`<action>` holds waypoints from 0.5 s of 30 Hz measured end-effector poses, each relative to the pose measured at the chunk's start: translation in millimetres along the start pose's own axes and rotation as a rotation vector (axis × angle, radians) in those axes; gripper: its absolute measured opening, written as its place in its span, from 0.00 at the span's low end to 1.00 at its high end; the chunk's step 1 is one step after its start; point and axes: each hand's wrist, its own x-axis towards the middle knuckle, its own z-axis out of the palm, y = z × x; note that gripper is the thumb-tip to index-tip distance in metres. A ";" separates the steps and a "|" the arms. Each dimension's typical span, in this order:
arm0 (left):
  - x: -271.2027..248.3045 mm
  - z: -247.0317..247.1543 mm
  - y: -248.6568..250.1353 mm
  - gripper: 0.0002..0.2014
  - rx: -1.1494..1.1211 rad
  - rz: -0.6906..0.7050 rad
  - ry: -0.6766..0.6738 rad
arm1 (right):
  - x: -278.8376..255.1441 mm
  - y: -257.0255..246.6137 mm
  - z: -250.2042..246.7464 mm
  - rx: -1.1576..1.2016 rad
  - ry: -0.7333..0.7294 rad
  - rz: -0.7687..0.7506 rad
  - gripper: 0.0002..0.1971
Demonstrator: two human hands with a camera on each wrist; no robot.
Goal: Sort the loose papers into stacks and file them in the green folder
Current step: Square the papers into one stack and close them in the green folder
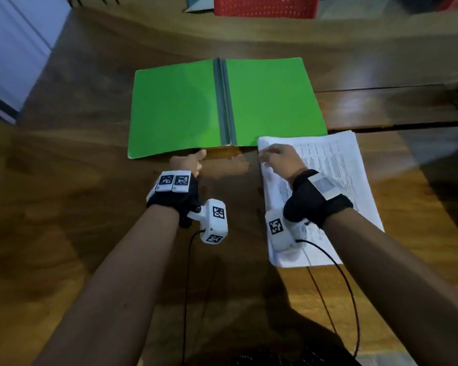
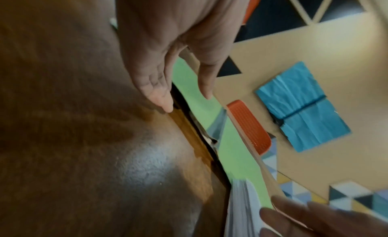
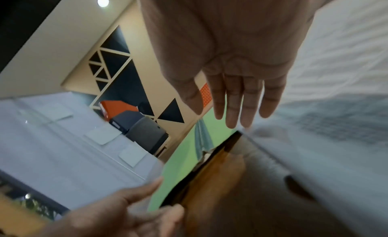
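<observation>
Dark glossy wooden table (image 1: 77, 180), a red perforated plastic basket (image 1: 266, 5) at the far edge, a wall panel of dark triangles behind in the wrist views. The flat green card folder with a grey spine (image 1: 222, 107) lies spread wide at table centre, both covers down, inside faces bare, nothing filed yet. That layout looks deliberate: an open folder gives a flat landing spot right next to the sheets.

The stack of white printed paper sheets (image 1: 328, 167) sits just right of the folder, its far-left corner touching or slightly overlapping the folder's near-right corner. Edges roughly squared, a few sheets fanned at the near end; dense text and a table on top. Sorting seems mostly done, filing not started.

The right hand (image 1: 278, 157) lies on the stack's far-left corner, fingers straight and together, holding nothing, probably pinning or squaring the pile before a lift. The left hand (image 1: 188, 162) hovers at the folder's near edge, close to the spine, fingers extended and relaxed, thumb apart, nothing in it; whether a fingertip touches the cover I cannot tell. Likely there to steady the folder.
</observation>
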 end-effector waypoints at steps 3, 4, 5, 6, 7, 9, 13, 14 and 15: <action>21.6 -3.9 0.4 0.26 -0.164 -0.080 -0.086 | 15.4 -18.3 21.2 0.286 -0.107 0.161 0.11; 26.9 -2.7 3.3 0.26 -0.222 -0.095 -0.128 | 18.1 -22.8 28.1 0.352 -0.135 0.221 0.11; 31.5 0.5 5.9 0.25 -0.280 -0.098 -0.142 | 20.7 -25.3 34.3 0.405 -0.166 0.266 0.09; 34.9 3.2 9.1 0.22 -0.349 -0.109 -0.137 | 23.4 -26.6 40.3 0.452 -0.196 0.299 0.08; 41.9 5.1 9.6 0.16 -0.452 -0.122 -0.078 | 25.1 -27.9 45.2 0.496 -0.214 0.332 0.11; 53.4 6.3 11.3 0.04 -0.615 -0.139 -0.001 | 30.3 -27.8 51.8 0.561 -0.200 0.375 0.17; 58.7 -9.9 19.5 0.11 -0.756 -0.081 0.156 | 39.6 -32.0 61.4 0.673 -0.119 0.376 0.19; 58.4 -18.9 22.7 0.16 -0.782 -0.092 0.217 | 40.9 -33.4 63.4 0.693 -0.112 0.374 0.20; 63.4 -30.1 20.5 0.18 -0.793 -0.093 0.279 | 41.7 -34.1 66.2 0.720 -0.117 0.368 0.20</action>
